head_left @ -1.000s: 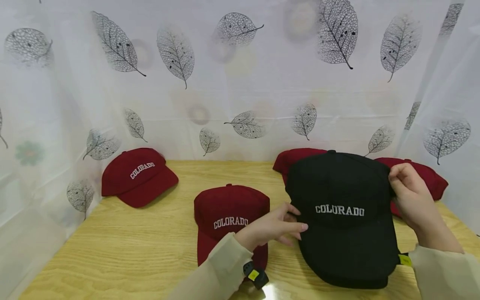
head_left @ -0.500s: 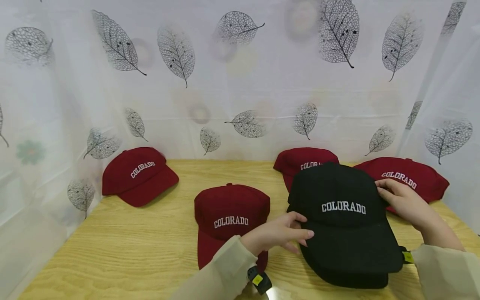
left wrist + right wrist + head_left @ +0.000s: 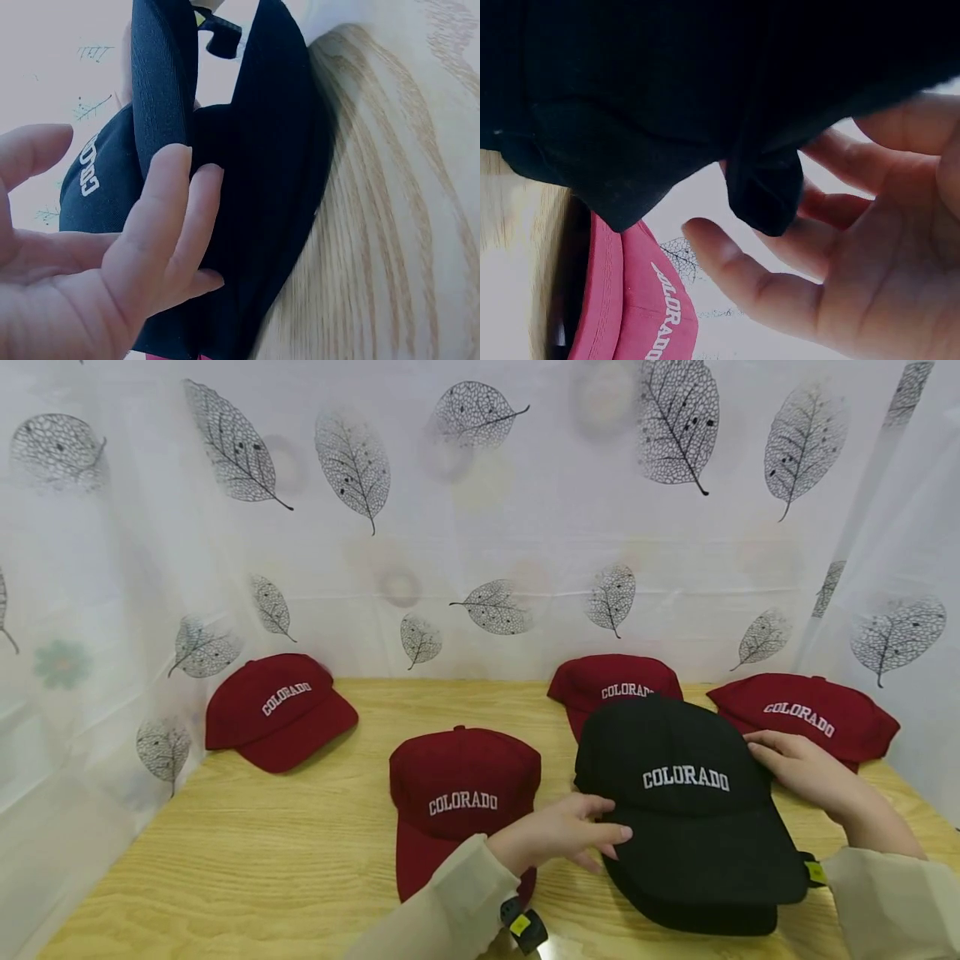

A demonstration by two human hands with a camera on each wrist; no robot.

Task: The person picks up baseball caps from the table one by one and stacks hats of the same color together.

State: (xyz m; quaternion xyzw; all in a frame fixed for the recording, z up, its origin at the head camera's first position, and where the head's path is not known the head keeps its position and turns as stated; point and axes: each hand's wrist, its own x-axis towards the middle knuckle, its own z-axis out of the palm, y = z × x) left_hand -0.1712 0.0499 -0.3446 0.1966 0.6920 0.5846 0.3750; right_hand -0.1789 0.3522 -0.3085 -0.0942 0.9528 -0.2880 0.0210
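Note:
A black cap [image 3: 686, 777] with white COLORADO lettering sits over a second black cap [image 3: 693, 917], whose brim shows below the upper one. In the left wrist view a gap separates the upper brim [image 3: 161, 82] from the lower brim [image 3: 281, 112]. My left hand [image 3: 566, 833] is at the caps' left side, fingers extended and loosely spread against the fabric. At the upper cap's right rear edge lies my right hand [image 3: 806, 772], fingers nearly straight along the crown. The right wrist view shows its spread fingers around a dangling back strap [image 3: 765, 195], not curled on it.
A red COLORADO cap [image 3: 461, 793] stands beside the left forearm, partly covered by it. Another red cap [image 3: 277, 710] lies at the back left. Two more red caps, one behind the black pair [image 3: 611, 681] and one at right [image 3: 817, 714], sit near the leaf-print curtain [image 3: 480, 527].
The upper black cap has come down and tipped back onto the lower one. My right hand has lowered with it, its pinch loosening into straighter fingers; my left hand shifted slightly right and down.

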